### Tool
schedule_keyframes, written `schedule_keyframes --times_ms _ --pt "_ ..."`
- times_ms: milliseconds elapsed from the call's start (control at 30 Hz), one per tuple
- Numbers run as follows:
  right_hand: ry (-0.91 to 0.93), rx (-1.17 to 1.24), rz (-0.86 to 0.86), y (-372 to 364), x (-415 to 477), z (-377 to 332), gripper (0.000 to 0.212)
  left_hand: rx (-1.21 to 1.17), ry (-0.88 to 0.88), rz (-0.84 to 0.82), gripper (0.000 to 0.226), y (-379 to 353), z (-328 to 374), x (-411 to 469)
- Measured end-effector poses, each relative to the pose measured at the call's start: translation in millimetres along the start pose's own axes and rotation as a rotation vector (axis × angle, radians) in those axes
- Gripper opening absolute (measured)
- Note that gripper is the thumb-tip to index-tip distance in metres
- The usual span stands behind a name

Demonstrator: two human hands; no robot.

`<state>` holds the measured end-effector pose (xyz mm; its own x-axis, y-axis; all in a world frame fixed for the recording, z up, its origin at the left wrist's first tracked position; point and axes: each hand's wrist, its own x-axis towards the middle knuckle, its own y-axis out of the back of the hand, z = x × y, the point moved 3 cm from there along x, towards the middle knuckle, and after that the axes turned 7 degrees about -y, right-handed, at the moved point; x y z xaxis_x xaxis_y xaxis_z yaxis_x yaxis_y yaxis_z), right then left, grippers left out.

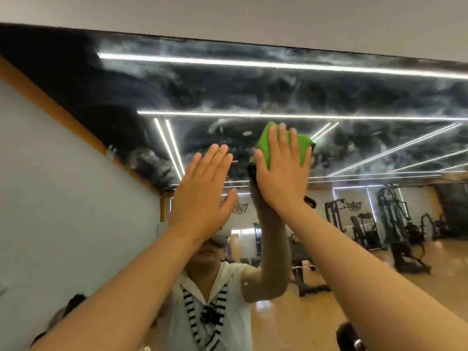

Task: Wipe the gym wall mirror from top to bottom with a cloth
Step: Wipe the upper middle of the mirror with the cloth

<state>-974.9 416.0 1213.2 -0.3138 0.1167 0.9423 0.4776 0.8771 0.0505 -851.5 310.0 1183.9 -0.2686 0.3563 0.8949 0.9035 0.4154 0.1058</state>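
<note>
Wall-mounted glass mirror (253,84): upright, upper band hazed with cloudy white smears, lower part reflecting more cleanly. Bright green folded fabric cloth (264,145): flat against the glass at the smeared band's lower edge, pressed there under the straight fingers of your right hand (281,173).

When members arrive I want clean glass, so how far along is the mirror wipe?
Nothing looks clean yet: cloudy smears cover the upper band of the mirror. In hand: the right hand presses the green cloth flat on the glass, well below the top edge; the left hand is raised open beside it. Left: the hazy band and everything below.
</note>
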Motion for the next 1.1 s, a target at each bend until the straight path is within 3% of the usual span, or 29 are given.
schedule_keyframes --times_ms 67,133,300,400,500,667,833,1000,1100 --pt "0.175 -0.002 -0.017 -13.5 -16.5 -40.2 0.063 -0.021 0.133 0.099 0.063 12.0 -12.5 -7.5" --pt "0.280 -0.023 -0.041 -19.0 -23.1 -55.0 0.063 0.006 0.215 0.091 0.065 14.0 -23.8 -17.5" --pt "0.566 -0.135 -0.122 0.4 8.6 -11.1 0.064 0.049 0.209 0.021 0.068 4.7 -29.0 -30.2" --pt "0.354 -0.129 -0.089 7.9 31.2 12.9 0.066 0.056 0.205 0.058 0.066 3.2 -30.2 -31.1" --pt "0.082 -0.072 0.012 -4.0 25.4 -13.4 0.060 0.072 0.199 0.075 0.069 -0.7 -31.8 -31.9" --pt "0.300 -0.064 0.021 -27.6 -11.2 -91.1 0.063 0.113 0.193 0.087 0.067 -0.7 -32.4 -29.2" --pt "0.564 -0.139 -0.055 -9.9 10.5 -44.0 0.063 0.103 0.200 0.054 0.067 0.6 -30.2 -30.5" --pt "0.155 -0.093 0.010 -6.0 28.3 -13.7 0.059 0.083 0.200 0.075 0.068 0.2 -29.5 -31.6" --pt "0.174 -0.072 0.059 -21.1 -2.9 -51.2 0.061 0.097 0.198 0.073 0.069 -0.9 -29.1 -31.7"
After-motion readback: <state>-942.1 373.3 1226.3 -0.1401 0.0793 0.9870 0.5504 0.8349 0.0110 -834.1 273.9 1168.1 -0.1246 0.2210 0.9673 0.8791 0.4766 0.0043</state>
